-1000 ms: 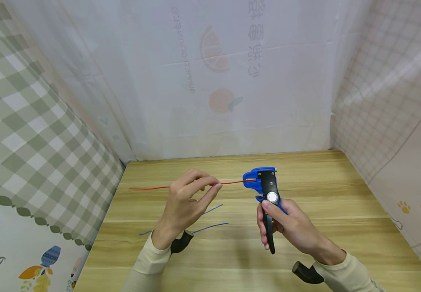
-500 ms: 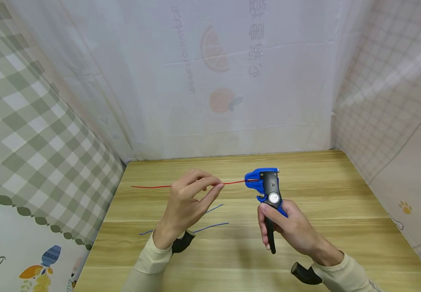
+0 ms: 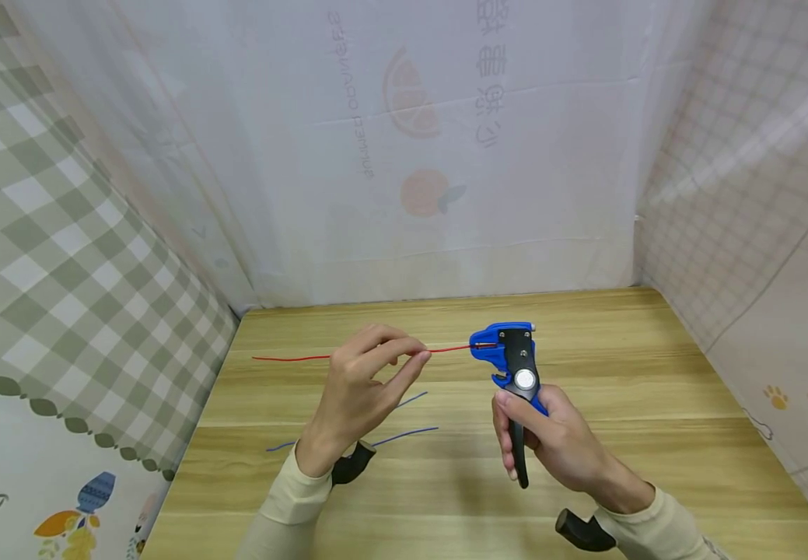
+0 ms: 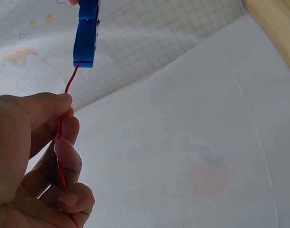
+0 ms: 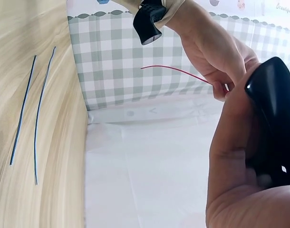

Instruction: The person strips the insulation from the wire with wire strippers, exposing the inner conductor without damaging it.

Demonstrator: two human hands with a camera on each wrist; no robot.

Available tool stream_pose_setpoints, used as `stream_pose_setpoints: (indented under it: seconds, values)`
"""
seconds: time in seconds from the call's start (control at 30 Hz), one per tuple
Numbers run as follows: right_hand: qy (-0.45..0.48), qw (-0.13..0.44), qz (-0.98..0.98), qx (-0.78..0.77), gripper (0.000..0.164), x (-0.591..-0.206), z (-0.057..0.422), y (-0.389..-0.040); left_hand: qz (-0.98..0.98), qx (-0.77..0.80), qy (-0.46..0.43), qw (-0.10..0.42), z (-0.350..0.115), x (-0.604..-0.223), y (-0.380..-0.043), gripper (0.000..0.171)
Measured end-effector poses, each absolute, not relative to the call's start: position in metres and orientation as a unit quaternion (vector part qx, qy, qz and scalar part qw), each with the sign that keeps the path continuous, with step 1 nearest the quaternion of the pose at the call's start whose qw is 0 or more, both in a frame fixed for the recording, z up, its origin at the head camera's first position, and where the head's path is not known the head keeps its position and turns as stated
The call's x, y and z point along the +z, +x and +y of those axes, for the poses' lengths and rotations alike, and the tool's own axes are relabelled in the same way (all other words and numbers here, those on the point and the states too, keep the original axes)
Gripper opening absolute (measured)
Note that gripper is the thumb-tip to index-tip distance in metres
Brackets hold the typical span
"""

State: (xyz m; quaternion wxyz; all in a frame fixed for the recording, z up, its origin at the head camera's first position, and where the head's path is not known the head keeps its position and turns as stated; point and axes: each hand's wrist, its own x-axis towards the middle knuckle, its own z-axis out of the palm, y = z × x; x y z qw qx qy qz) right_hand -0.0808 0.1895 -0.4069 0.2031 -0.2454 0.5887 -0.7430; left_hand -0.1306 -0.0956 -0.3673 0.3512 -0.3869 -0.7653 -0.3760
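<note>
My left hand [image 3: 365,381] pinches a red wire [image 3: 449,349] between thumb and index finger. In the left wrist view the red wire [image 4: 60,130] runs along the inside of the curled fingers and up to the blue nose of the tool. My right hand [image 3: 557,432] grips a blue and black wire stripper [image 3: 517,354] by its handles, its nose facing left. The wire's right end lies inside the stripper's slot, while its free tail extends left past my left hand. In the right wrist view a black handle [image 5: 275,118] sits in my fingers.
Two blue wires [image 5: 22,111] lie side by side on the wooden table [image 3: 445,498], partly hidden beneath my left forearm in the head view. A white printed curtain [image 3: 536,194] closes off the back, with a checked cloth [image 3: 61,257] at left.
The stripper and the red wire have shifted very slightly right since a second ago, with my left hand following. Both holds look the same.
</note>
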Motion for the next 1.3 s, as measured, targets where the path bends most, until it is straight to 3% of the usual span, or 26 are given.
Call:
stream_pose_setpoints:
  seconds: [1.3]
  values:
    - [-0.241,0.181,0.578,-0.758,0.041,-0.4089,0.1843,-0.0778,-0.769,-0.377,-0.385,0.344,-0.0952,-0.3698,-0.1317,0.012]
